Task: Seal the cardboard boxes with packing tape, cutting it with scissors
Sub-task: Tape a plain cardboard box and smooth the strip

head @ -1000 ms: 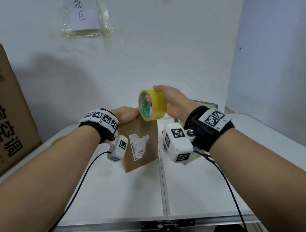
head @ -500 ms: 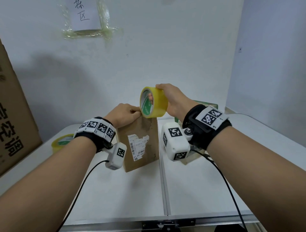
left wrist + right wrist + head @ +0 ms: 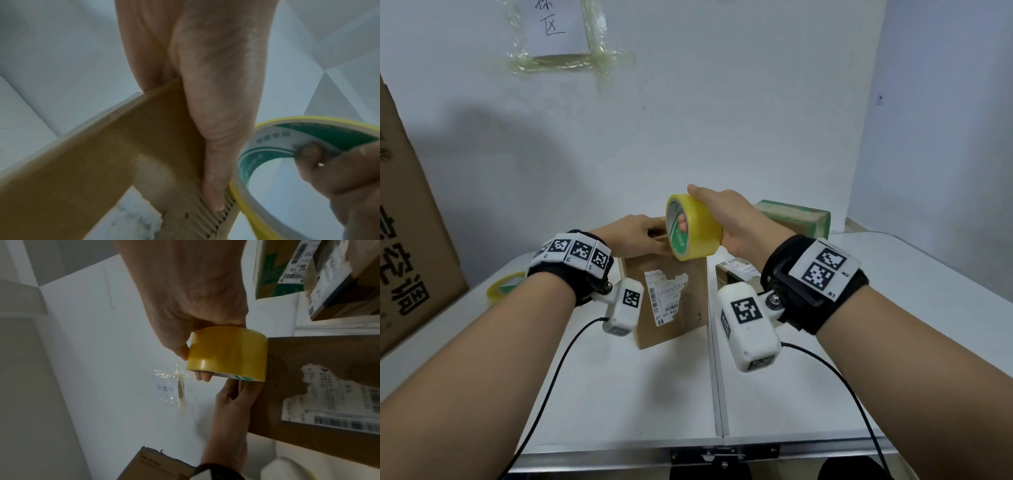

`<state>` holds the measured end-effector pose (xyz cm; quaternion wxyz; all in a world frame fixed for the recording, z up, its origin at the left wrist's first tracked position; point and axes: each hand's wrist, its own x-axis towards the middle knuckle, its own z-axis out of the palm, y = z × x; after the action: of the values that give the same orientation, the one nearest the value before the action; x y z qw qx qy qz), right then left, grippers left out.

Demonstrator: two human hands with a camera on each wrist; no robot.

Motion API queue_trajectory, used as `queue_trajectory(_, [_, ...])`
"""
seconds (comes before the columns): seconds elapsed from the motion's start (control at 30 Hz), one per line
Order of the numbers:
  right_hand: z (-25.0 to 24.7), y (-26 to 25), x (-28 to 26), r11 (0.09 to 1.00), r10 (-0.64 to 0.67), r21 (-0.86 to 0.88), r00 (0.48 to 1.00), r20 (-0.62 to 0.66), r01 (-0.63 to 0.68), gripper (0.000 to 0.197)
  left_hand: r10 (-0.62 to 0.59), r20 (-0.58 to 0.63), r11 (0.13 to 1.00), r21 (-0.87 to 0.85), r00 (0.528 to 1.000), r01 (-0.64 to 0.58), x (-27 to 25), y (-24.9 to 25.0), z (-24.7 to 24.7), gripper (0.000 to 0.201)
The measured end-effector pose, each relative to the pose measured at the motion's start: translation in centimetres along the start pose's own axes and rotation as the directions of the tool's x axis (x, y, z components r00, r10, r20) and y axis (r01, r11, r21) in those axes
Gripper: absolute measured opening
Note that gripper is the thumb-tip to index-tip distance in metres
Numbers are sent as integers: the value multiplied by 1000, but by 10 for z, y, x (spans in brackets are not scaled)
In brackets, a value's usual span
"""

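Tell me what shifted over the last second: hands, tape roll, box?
The left hand slid along the top edge of the upright cardboard box toward the tape roll, and its forearm dropped, uncovering a second roll on the table at left. The box swung slightly. The right hand kept its grip on the yellow roll, fingers through the core, at the box's top corner. The green box behind stayed put.

The right hand (image 3: 191, 293) grips a yellow roll of packing tape (image 3: 227, 353) against the edge of a brown cardboard box (image 3: 320, 356) bearing a torn shipping label (image 3: 333, 395), where the left hand (image 3: 236, 399) holds it.
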<state>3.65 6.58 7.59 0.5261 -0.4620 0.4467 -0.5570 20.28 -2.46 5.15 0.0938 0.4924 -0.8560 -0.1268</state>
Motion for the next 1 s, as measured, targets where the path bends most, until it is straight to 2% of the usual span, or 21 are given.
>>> queue_trajectory(0.13, [0,12,-6,995,-12,-100,1000,-6,11,41,20,1,999,39,1000,-20,1,2,0,25])
queue_trajectory(0.4, [-15,34,-18,981,5,-191,1000,-27,-10,36,19,-42,993,114,999,-14,1,8,7,47])
queue_trajectory(0.63, [-17,47,-18,972,-7,-236,999,-39,-3,38,12,-50,992,125,999,-6,3,6,10,50])
queue_trajectory(0.8, [-25,66,-18,976,57,-209,998,-34,-63,31,30,-40,990,140,999,-24,7,5,10,50])
queue_trajectory(1.0, [-24,80,-9,958,93,-273,996,3,-88,31,24,-22,987,156,999,-21,7,5,10,50])
